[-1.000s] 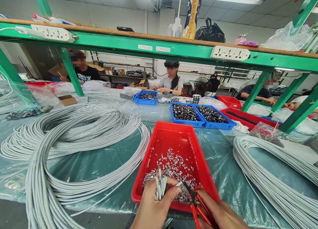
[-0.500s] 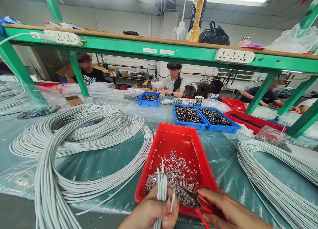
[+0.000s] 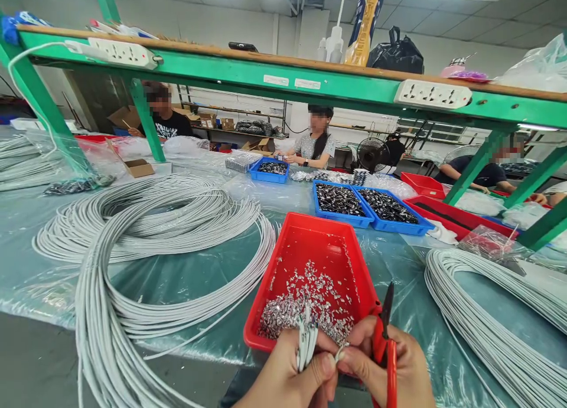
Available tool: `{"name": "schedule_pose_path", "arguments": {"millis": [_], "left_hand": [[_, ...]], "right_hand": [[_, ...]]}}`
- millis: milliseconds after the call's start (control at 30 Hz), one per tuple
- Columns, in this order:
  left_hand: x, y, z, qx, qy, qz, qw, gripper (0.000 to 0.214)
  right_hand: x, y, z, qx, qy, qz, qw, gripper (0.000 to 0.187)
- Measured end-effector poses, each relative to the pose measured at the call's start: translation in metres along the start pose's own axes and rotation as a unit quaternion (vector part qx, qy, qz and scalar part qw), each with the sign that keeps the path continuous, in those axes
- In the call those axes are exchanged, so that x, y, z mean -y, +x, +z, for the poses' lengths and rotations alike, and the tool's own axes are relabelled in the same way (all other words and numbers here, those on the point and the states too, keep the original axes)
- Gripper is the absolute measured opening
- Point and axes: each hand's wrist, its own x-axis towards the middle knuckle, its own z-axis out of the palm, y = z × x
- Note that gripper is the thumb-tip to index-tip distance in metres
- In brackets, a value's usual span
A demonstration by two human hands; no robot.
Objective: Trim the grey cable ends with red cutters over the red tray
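Note:
At the bottom edge my left hand (image 3: 287, 378) is closed around a small bundle of grey cable ends (image 3: 305, 340) that stick up from the fist. My right hand (image 3: 390, 372) grips red-handled cutters (image 3: 384, 337), blades pointing up, while its thumb and forefinger pinch a small silver piece (image 3: 340, 353) against my left thumb. Both hands hover over the near rim of a red tray (image 3: 270, 290) that holds a heap of small silver metal parts (image 3: 310, 304).
Big coils of grey cable lie left (image 3: 146, 242) and right (image 3: 491, 313) on the plastic-covered table. Two blue trays (image 3: 367, 204) of dark parts stand behind the red tray. A green shelf frame (image 3: 283, 80) with power strips spans above. Other people work across the table.
The cutters have swung from pointing left at the cable ends to pointing upright. My right fingers have come in to meet my left thumb. The cable bundle sits lower in my fist.

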Motion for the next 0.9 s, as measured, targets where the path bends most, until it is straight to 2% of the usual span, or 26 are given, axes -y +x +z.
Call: {"name": "schedule_pose_path", "arguments": {"millis": [133,367,467,567,667,800,900], "left_hand": [[0.0,0.001,-0.001,0.003,0.01,-0.003,1.0,0.046],[-0.001,-0.001,-0.002,-0.023,-0.019,-0.004,1.0,0.04],[-0.003,-0.001,-0.006,-0.005,-0.07,0.002,0.997,0.034],[-0.005,0.0,-0.01,0.026,-0.103,-0.023,0.994,0.035],[-0.002,0.002,-0.014,0.054,-0.143,-0.058,0.986,0.031],[0.004,0.005,-0.015,0.08,-0.197,-0.104,0.972,0.031],[0.004,0.005,-0.013,0.074,-0.213,-0.103,0.969,0.027]], "right_hand": [[0.0,0.0,0.0,0.003,0.004,-0.018,1.0,0.023],[0.002,-0.006,0.006,-0.028,-0.094,-0.115,0.989,0.018],[0.0,-0.005,0.008,-0.043,-0.047,-0.094,0.993,0.015],[-0.003,-0.001,0.007,0.004,0.006,-0.054,0.998,0.013],[-0.005,0.0,0.007,0.057,-0.006,-0.06,0.997,0.007],[-0.004,-0.002,0.006,0.06,-0.062,-0.096,0.992,0.012],[-0.001,-0.003,0.004,0.05,-0.133,-0.141,0.98,0.015]]}}
